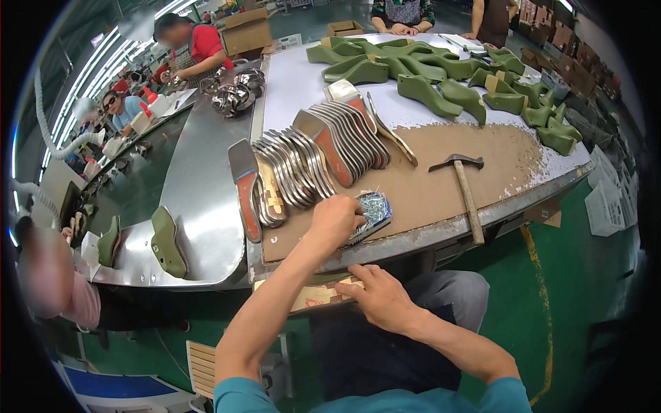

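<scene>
My left hand (335,219) reaches onto the worktable (441,186), its fingers bunched at the edge of a small box of nails (372,208); whether it pinches a nail is hidden. Below the table edge, my right hand (378,297) presses on a flat tan sole piece (313,297) lying on my lap. Fanned rows of grey and red insoles (323,151) lie just behind the nail box. A hammer (467,193) rests to the right of it, handle toward me.
Several green shoe lasts (441,76) are piled at the table's far side. Two more lasts (167,241) sit on the metal conveyor (200,179) to the left. Other people work along the conveyor and at the far end. Cardboard boxes (246,31) stand behind.
</scene>
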Available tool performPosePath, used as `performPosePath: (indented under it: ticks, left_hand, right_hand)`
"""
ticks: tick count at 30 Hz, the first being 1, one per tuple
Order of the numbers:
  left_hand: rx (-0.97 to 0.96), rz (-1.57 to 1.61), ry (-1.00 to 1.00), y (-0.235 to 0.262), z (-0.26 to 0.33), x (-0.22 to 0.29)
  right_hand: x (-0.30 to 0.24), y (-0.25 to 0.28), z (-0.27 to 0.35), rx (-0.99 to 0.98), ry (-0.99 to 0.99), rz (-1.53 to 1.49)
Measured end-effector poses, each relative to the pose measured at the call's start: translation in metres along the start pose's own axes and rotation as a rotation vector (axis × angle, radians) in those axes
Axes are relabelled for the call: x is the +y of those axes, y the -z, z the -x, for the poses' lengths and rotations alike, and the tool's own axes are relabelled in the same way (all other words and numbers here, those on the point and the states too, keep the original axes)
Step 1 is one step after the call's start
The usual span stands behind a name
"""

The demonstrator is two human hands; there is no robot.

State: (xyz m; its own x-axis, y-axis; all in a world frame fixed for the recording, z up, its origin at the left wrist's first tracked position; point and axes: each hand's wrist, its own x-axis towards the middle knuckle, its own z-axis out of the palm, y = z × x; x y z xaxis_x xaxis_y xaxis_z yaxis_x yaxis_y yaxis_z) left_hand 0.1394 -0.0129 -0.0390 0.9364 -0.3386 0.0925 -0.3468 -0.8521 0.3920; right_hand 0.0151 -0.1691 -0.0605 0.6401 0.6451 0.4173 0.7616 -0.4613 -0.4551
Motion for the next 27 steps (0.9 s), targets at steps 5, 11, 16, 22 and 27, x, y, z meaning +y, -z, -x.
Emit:
performPosePath:
  ticks: [5, 11, 16, 22, 27]
  left_hand:
    - [0.087, 0.21, 0.031, 0.005, 0.006, 0.001]
    - [0.175, 0.35, -0.026, 0.002, 0.009, -0.002]
    - [0.15, 0.383, 0.01, 0.006, 0.013, 0.004]
    - [0.123, 0.758, 0.217, 0.036, 0.069, 0.026]
    - [0.2, 0.785, 0.264, 0.018, 0.136, 0.036]
  right_hand:
    - [-0.003, 0.001, 0.001, 0.023, -0.034, 0.001]
    - [-0.004, 0.0, 0.001, 0.017, -0.029, 0.005]
    - [-0.003, -0.003, 0.001, 0.049, -0.016, 0.009]
    - [-0.003, 0.001, 0.0, 0.018, -0.039, 0.013]
    - [0.002, 0.006, 0.004, -0.004, -0.082, -0.14]
